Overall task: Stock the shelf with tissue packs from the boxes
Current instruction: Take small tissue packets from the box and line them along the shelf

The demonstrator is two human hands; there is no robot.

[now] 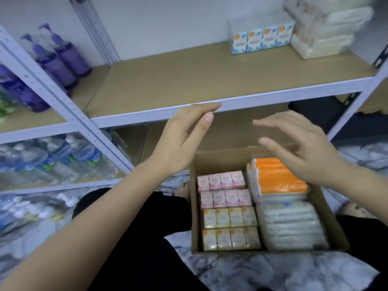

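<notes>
An open cardboard box (194,206) sits on the floor between my knees. It holds pink tissue packs (222,181), yellow tissue packs (230,217), an orange-topped pack (279,177) and white wrapped packs (291,223). My left hand (184,137) hovers above the box's far left corner, fingers straight, empty. Over the orange pack my right hand (302,148) is spread, holding nothing. On the brown shelf board (189,76) a blue tissue pack bundle (262,38) stands at the back right beside stacked white packs (323,32).
Purple pump bottles (60,57) stand on the left bay of the same level. Water bottles (63,158) fill the lower left shelf. A white metal upright (69,114) separates the bays. My dark-clothed legs (136,238) flank the box on a marbled floor.
</notes>
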